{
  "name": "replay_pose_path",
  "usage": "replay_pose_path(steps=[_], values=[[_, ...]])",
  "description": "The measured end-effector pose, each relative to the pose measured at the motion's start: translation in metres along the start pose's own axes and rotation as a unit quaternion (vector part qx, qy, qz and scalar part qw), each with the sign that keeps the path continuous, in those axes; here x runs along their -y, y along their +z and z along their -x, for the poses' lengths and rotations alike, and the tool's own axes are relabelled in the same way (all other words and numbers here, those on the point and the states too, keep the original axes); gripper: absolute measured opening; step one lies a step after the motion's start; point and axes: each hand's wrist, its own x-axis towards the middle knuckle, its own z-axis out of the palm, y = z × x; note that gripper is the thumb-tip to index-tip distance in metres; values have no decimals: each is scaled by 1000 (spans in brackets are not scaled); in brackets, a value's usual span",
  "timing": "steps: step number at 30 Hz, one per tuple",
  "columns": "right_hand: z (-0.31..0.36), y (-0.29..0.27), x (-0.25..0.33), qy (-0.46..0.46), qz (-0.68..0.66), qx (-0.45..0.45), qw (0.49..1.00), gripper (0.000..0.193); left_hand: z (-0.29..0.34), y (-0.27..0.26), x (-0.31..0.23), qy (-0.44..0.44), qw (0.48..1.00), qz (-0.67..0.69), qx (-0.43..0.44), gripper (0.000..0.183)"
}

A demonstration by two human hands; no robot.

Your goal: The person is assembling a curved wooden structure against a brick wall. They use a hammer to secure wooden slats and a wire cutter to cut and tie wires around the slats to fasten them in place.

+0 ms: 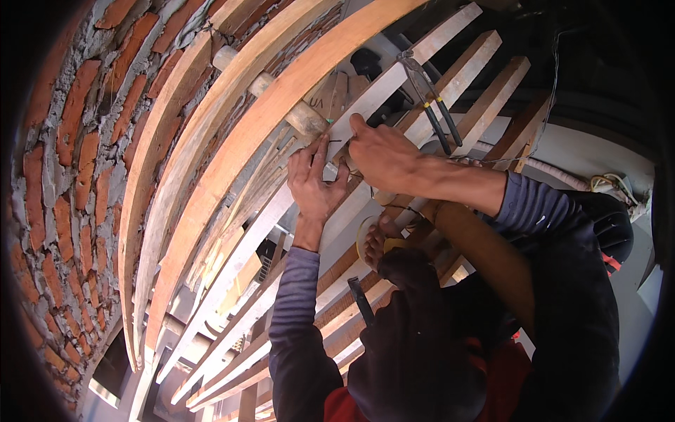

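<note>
My left hand (316, 181) rests against a pale wooden batten (373, 98), thumb and fingers apart. Beside its fingertips a short dark wire end (335, 141) sticks out, near the end of a round wooden pole (304, 118). My right hand (383, 156) is closed in a fist against the same batten, thumb uppermost; what its fingers hold, if anything, is hidden. Above it, pincers (430, 105) with black and yellow handles hang hooked over a batten.
Curved wooden ribs (232, 151) run along a rough brick wall (74, 155) at left. Below my hands is a person in a dark hood (418, 344), with another hand (380, 239) near it. A dark metal-headed tool (360, 301) stands by the hood. Loose wire (552, 91) hangs at right.
</note>
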Motion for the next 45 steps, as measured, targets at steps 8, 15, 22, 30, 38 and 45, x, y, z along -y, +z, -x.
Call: replay_pose_path(steps=[8,15,22,30,38,45], values=[[-7,1,21,-32,85,-38,995,16,1,4,0,35,998,-55,-26,40],[-28,-5,51,-109,186,-56,975,21,17,16,18,2,998,-52,-43,32],[-66,42,68,-95,350,14,932,19,-1,5,2,3,998,-51,-39,24],[-9,9,54,-347,104,-250,898,17,-7,7,-7,31,995,-95,12,15],[7,2,-30,-81,21,-38,996,28,-2,5,-3,-23,997,-48,-50,8],[-13,9,-39,-102,27,-49,993,32,-2,8,-4,-61,995,-21,-82,16]])
